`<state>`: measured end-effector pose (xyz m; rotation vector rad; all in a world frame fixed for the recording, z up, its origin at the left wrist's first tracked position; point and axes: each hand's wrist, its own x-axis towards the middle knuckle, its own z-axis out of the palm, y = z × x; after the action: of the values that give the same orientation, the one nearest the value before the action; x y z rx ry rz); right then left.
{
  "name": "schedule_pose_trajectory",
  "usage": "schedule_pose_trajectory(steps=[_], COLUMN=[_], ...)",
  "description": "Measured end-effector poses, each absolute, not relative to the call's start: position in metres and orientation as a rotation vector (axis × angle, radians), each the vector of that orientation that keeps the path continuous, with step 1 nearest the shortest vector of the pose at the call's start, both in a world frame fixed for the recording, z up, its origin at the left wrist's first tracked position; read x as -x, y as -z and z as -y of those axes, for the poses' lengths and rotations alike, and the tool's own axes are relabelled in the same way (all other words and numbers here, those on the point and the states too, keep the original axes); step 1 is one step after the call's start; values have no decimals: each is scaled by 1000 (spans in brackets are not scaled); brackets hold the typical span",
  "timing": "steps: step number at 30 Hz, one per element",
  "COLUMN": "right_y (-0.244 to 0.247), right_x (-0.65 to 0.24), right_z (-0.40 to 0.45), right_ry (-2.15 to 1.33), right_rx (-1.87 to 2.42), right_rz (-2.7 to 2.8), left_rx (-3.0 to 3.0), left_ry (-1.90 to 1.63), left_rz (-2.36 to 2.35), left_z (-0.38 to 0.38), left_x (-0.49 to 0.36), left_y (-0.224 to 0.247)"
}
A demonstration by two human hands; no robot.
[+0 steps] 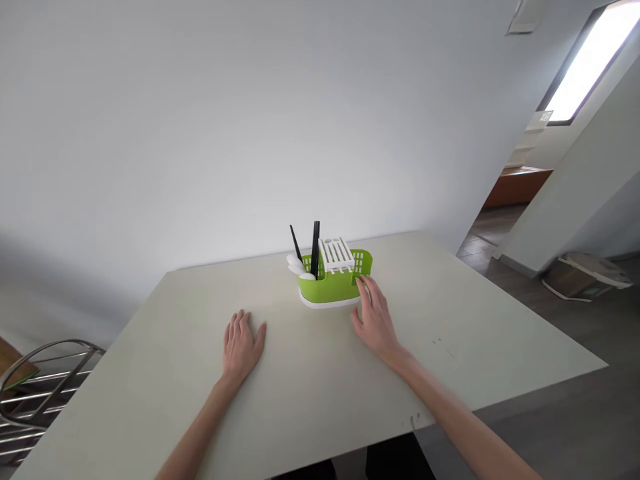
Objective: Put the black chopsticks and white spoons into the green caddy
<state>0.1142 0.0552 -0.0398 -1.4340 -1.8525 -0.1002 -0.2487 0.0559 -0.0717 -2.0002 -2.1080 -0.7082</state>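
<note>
the green basket [327, 289] sits on the pale table [170, 360], near the far edge by the white wall [225, 133]; it has a white base [320, 305] under it; a white rack [338, 255] with long slots sits on top of it, with little hooks on its front; thin black sticks [315, 248] poke up on its left side, some standing nearly straight and one tilted to the left; white spoons [296, 267] stick out at the left end, close to the sticks; the left hand [240, 347] lies flat on the table, open and palm down, with nothing in it, well apart from the basket; the right hand [376, 319] is open with its fingers a bit bent, and its fingertips are at the right front of the basket; i cannot tell if they touch it.
</note>
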Motion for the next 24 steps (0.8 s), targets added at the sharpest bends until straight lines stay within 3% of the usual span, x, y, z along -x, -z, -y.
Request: schedule_pose_trajectory(steps=[8,24], right_y=[59,75], right_x=[-96,-170], right_z=[-77,-116], right_ry=[189,344], right_rx=[1621,1825], right_rz=[1922,1905], left_rx=[2007,2030], left_ry=[656,584], left_rz=[2050,2049], left_z=[-55,-51], left_x=[248,247], left_y=[77,73])
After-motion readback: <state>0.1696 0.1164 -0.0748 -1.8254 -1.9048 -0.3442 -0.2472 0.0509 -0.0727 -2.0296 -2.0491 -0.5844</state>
